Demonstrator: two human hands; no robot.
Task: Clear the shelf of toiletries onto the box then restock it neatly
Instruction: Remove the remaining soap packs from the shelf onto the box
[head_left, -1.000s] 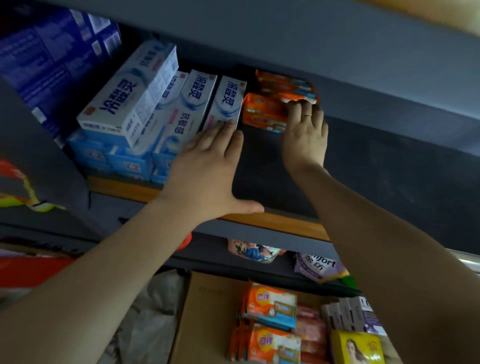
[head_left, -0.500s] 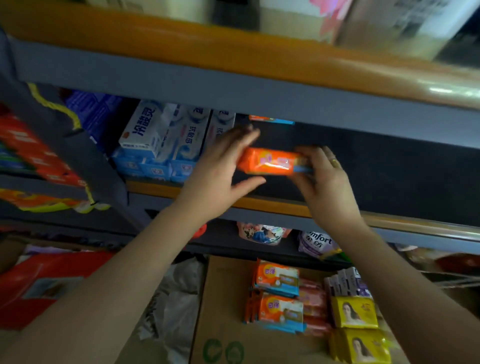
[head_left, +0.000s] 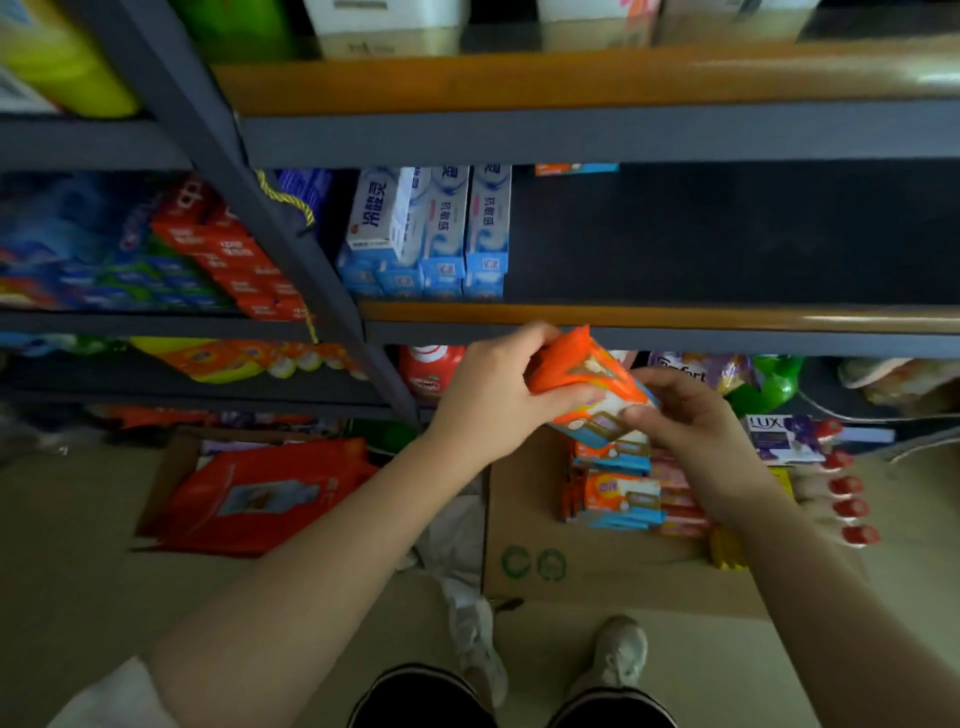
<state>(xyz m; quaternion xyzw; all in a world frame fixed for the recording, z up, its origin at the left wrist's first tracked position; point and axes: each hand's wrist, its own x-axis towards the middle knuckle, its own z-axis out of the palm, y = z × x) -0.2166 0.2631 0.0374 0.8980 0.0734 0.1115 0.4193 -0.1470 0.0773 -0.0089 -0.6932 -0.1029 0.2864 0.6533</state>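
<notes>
Orange soap pack (head_left: 587, 387) was gripped by both left hand (head_left: 493, 395) and right hand (head_left: 691, 436), long axis tilted down-right, directly above the stack on the box (head_left: 597, 566); right hand nearer.

View: we have a single head-worn wide-angle camera.
Facing: we look forward and steeply down.
Top of frame: grey metal shelf with orange edge (head_left: 649, 316), close.
Bottom of frame: our own pale sneakers (head_left: 621, 652) on the floor.
Shared views: none.
</notes>
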